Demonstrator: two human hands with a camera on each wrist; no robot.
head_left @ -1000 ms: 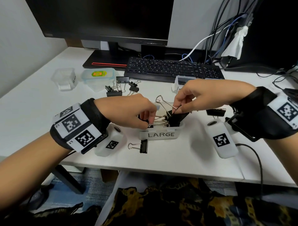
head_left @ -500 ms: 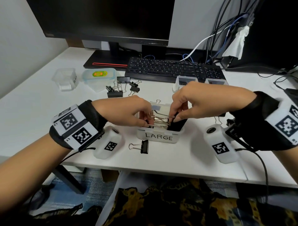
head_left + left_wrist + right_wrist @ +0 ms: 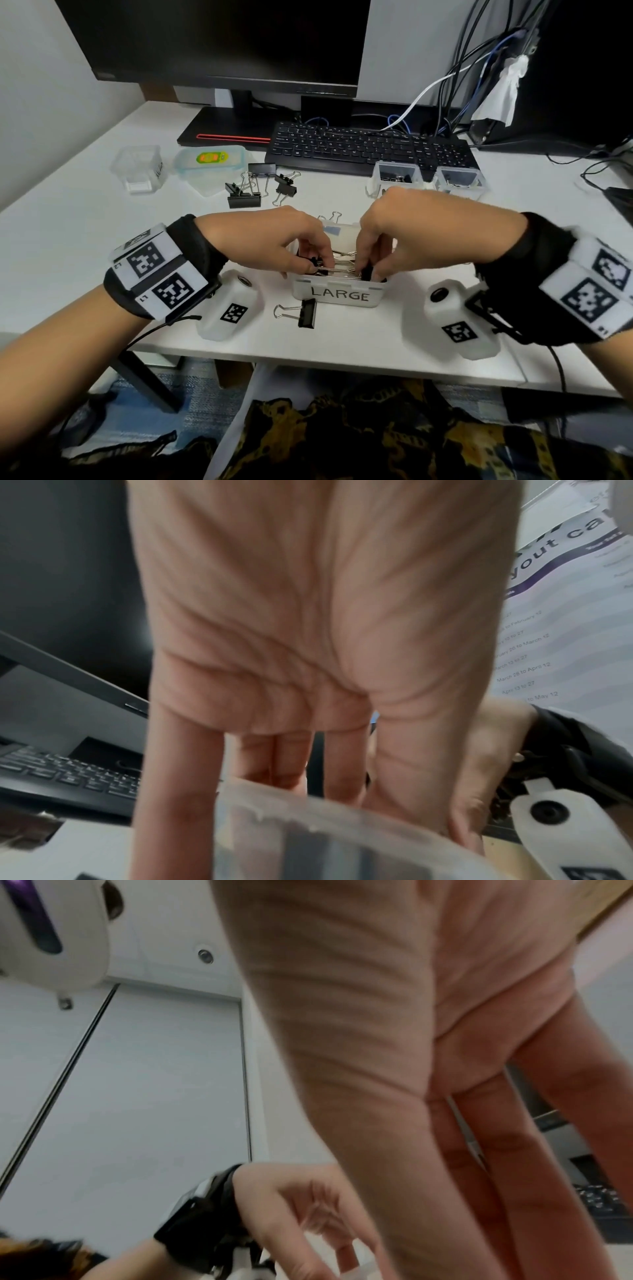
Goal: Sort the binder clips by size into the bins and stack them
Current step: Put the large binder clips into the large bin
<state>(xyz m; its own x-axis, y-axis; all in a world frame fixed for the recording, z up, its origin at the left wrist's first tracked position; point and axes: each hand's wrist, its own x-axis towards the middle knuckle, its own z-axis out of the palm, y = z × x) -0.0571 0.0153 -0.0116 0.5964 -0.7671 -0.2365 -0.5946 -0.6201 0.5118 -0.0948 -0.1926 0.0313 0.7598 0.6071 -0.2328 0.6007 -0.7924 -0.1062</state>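
The bin marked LARGE (image 3: 337, 294) stands on the white desk (image 3: 68, 246) near its front edge, and inside it lie big binder clips (image 3: 337, 265) with black bodies and silver wire handles, packed close together. Both hands reach down into this bin from above. The left hand (image 3: 274, 241) has its fingers curled on the left side of the clips and seems to pinch a black clip body; the right hand (image 3: 411, 236) has its fingertips pressed down on the right side of the same clips, but whether it really grips one I cannot tell. Just in front of the bin, on the desk, lies one loose clip (image 3: 301, 313) on its side. Farther back and to the left is a small group of unsorted clips (image 3: 255, 192), and beside them an empty clear bin (image 3: 140, 168) and a lid (image 3: 209, 162). Behind the right hand stand two more bins (image 3: 397, 176), next to the black keyboard (image 3: 359, 149)
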